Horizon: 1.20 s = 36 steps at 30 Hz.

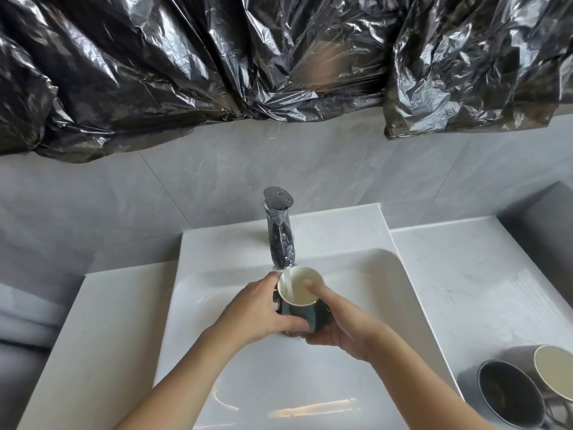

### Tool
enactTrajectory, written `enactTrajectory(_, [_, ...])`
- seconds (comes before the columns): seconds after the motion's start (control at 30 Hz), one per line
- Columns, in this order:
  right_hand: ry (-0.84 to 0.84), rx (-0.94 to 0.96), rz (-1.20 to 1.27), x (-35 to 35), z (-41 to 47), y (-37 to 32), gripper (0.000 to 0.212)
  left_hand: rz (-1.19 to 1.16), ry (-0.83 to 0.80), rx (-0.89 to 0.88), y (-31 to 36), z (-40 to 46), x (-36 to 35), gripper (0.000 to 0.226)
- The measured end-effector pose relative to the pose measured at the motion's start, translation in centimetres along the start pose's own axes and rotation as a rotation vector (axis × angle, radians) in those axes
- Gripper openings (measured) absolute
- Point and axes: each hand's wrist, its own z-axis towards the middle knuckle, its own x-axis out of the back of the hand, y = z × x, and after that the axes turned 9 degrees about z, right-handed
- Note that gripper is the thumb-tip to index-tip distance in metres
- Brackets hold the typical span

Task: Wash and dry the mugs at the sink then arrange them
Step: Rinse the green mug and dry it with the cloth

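Note:
A dark mug [305,316] with a cream inside is held over the white sink [387,299], tilted toward me under the chrome tap [280,231]. Water runs from the tap into the mug. My left hand [257,311] grips the mug's left side, thumb across its front. My right hand [344,327] holds it from the right and below, with the thumb reaching inside the rim. Two more mugs stand on the counter at the lower right: a dark one [508,391] and a grey one with a cream inside [555,372].
White counter [483,293] stretches right of the sink, and a narrower strip [102,330] lies to its left. Grey tiled wall rises behind the tap. Crumpled black plastic sheeting [217,66] hangs across the top of the view.

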Motion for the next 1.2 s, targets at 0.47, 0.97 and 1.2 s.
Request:
enactTrajectory(0.47, [-0.103,-0.150,0.066,0.9,1.7,0.0,0.071,-0.098,-0.087,-0.098,-2.8,0.1,0.2,0.091])
enactTrajectory(0.97, [-0.077,-0.060,0.160,-0.1,0.6,2.5,0.059,-0.340,0.099,-0.009,-1.8,-2.5,-4.4,0.088])
enactTrajectory(1.2, [-0.102,-0.133,0.117,0.0,1.6,1.0,0.074,-0.484,-0.043,-0.037,-3.8,-3.1,-2.7,0.086])
